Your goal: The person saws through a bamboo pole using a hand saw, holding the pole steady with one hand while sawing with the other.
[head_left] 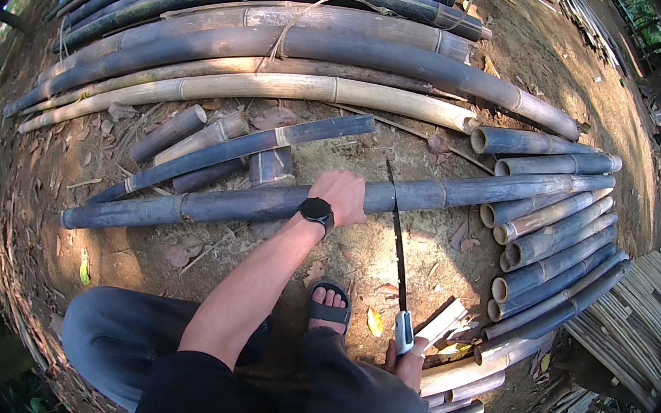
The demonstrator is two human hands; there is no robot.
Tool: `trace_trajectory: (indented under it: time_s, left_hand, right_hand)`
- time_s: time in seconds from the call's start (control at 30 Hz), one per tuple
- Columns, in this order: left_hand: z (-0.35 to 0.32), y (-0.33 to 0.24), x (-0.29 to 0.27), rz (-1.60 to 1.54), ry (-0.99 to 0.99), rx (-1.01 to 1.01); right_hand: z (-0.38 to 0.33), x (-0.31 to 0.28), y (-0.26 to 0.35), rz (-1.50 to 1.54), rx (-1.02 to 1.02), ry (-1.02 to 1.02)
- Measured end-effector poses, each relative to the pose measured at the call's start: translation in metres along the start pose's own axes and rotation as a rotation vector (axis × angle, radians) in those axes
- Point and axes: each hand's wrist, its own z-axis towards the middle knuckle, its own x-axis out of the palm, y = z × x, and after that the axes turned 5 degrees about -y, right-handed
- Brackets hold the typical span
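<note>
A long dark bamboo pole (241,203) lies across the ground in front of me, its right end on a row of cut bamboo pieces. My left hand (340,195), with a black watch on its wrist, is closed over the pole near its middle. Low on the right, my right hand (407,368) grips the pale handle of a hand saw (400,251). The saw's thin dark blade crosses the pole just right of my left hand, its tip beyond the far side. Whether the teeth have cut into the bamboo cannot be made out.
Long bamboo poles (300,44) lie stacked at the far side. Short bamboo pieces (555,273) line the right, by a bundle of thin strips (636,319). A split bamboo length (247,148) rests over short offcuts (169,133) at left. My sandalled foot (329,304) is below the pole.
</note>
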Motion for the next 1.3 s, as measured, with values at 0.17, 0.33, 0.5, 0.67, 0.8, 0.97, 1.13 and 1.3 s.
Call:
trace_trajectory:
  time_s: [0.17, 0.33, 0.5, 0.67, 0.8, 0.97, 1.13, 1.3]
  left_hand:
    - [-0.004, 0.008, -0.004, -0.026, 0.029, -0.012]
    - [0.000, 0.005, 0.004, -0.030, -0.012, -0.009]
    - [0.013, 0.025, -0.011, 0.002, -0.073, 0.031]
    - [0.004, 0.011, -0.008, -0.009, -0.034, 0.003]
    - [-0.002, 0.005, -0.005, -0.006, -0.001, -0.026]
    - [-0.004, 0.004, -0.014, 0.017, 0.066, -0.059]
    - [0.000, -0.013, -0.007, 0.033, 0.042, -0.051]
    - [-0.012, -0.006, -0.022, 0.051, 0.022, -0.079]
  right_hand:
    - [0.075, 0.037, 0.026, -0.045, 0.012, 0.044]
    - [-0.029, -0.013, -0.006, 0.015, 0.155, 0.037]
    - [-0.020, 0.003, 0.003, -0.043, 0.102, 0.007]
    - [-0.038, -0.008, -0.017, 0.168, 0.156, 0.123]
    - [-0.057, -0.008, -0.033, 0.076, 0.194, 0.257]
    - [-0.063, -0.007, -0.046, 0.050, 0.051, 0.092]
    - [-0.014, 0.010, -0.016, 0.002, 0.056, 0.091]
    - [-0.023, -0.007, -0.014, 0.084, 0.058, 0.205]
